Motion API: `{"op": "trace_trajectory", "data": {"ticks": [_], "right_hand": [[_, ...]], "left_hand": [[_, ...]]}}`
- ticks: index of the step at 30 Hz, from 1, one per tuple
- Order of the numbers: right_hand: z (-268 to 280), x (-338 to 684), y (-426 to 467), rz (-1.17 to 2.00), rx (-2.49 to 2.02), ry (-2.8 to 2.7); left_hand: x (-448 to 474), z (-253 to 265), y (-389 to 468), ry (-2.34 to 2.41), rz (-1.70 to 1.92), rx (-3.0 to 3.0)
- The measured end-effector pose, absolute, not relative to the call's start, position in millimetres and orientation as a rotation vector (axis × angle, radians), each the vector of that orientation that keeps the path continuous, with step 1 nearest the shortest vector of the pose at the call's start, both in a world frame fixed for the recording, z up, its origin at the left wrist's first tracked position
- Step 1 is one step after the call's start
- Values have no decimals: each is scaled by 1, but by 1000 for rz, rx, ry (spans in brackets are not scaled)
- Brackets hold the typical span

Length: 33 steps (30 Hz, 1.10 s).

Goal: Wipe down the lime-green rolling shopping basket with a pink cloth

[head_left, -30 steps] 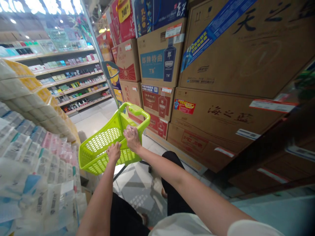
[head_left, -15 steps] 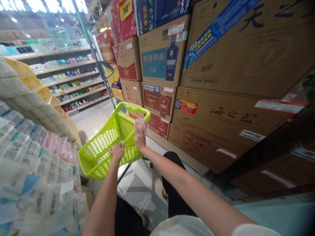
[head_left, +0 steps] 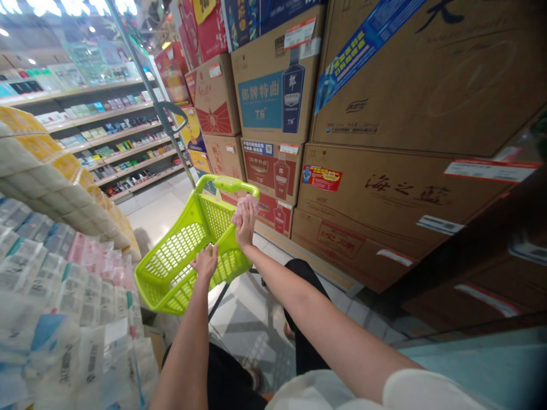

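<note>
A lime-green plastic shopping cart basket (head_left: 171, 247) with latticed walls sits in front of me, its handle (head_left: 228, 183) at the far right end. My left hand (head_left: 205, 261) is closed over the near rim, around the middle of that side. With my right hand (head_left: 245, 226) I press a crumpled pink cloth (head_left: 247, 207) against the near rim close to the handle. The fingers lie over the cloth and hide part of it. No goods show inside the basket.
Stacked cardboard cartons (head_left: 342, 182) form a wall on the right. Packs of tissue (head_left: 77, 319) are piled at the left. A metal pole (head_left: 143, 74) with a grey loop stands beyond the cart. Shelves of small goods (head_left: 115, 136) line the back.
My right hand has slid the pink cloth slightly along the rim, and more of the cloth shows. My left hand stays on the rim. The view has shifted a little.
</note>
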State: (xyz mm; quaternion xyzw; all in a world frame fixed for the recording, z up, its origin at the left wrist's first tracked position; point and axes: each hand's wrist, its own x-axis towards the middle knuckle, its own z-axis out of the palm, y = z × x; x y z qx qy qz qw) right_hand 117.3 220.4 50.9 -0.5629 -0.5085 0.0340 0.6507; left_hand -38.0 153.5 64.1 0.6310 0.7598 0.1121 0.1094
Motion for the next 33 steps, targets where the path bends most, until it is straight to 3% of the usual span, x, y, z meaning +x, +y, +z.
{"op": "trace_trajectory", "data": {"ticks": [6,14,21,25,33], "right_hand": [[3,82,201,217,-1327,-870],[76,160,258,8,-1201,-1003],[31,117,194,-99,-1066,-1688],[39,129,193,-117,-914,-1925],[78,170,247,-108,-1147,-1696]], "left_hand": [[-29,67,156,2245,343,1859],[-19,67,155,2264,343,1856],[-5,69,157,2252,289,1908],[-24,66,146,2205,225,1997],[-73,57,113,2360,169,1925]]}}
